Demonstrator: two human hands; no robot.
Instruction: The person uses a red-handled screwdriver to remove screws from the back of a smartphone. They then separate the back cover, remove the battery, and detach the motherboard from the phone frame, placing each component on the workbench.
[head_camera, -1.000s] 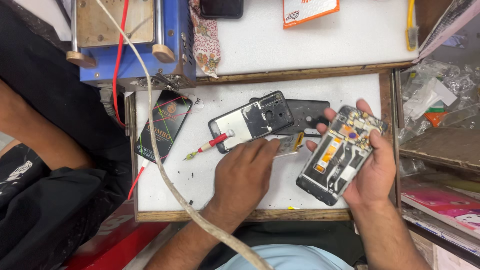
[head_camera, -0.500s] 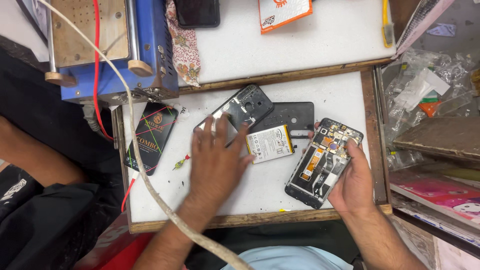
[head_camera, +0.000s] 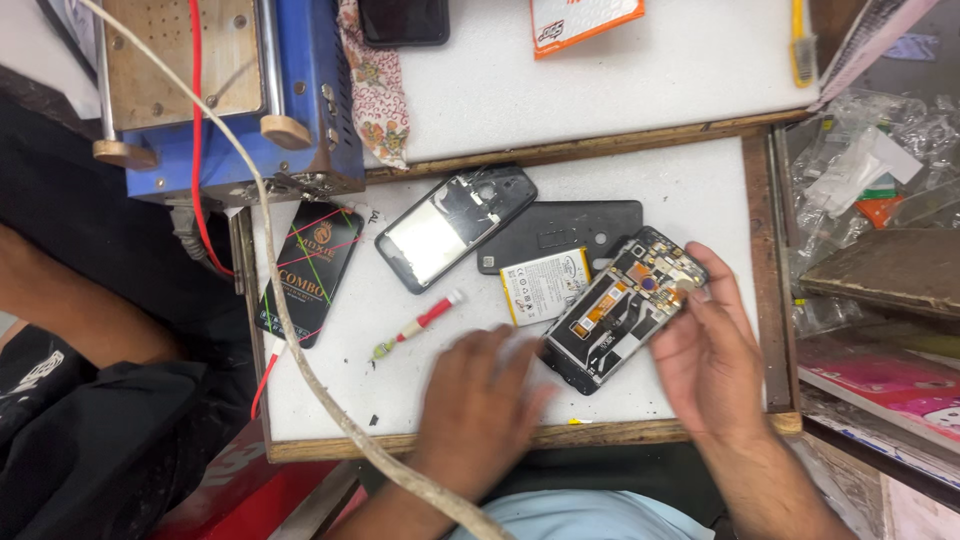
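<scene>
While the right hand (head_camera: 715, 355) grips an opened phone body (head_camera: 622, 308) by its far end, thumb and fingers closed around the edge, the left hand (head_camera: 480, 400) hangs blurred just beside the phone's near corner, fingers loosely spread and holding nothing that I can make out. As I judge it, the stripping-down is well advanced: the phone's circuit boards and orange flex cables lie bare, and the parts taken from it sit on the white work board (head_camera: 700, 190). Just beyond the left hand rests a white battery (head_camera: 545, 285), touching a dark back cover (head_camera: 560, 232); further out to the left lies a black frame (head_camera: 455, 225). A red-handled screwdriver (head_camera: 420, 322) lies near the left hand's outer side, and a black packet (head_camera: 310, 270) sits beyond it. What remains looks like work on the exposed internals. To the outside of the right hand, an open compartment (head_camera: 790, 200) holds crumpled clear plastic bags (head_camera: 860, 170); their contents are too jumbled to tell.
</scene>
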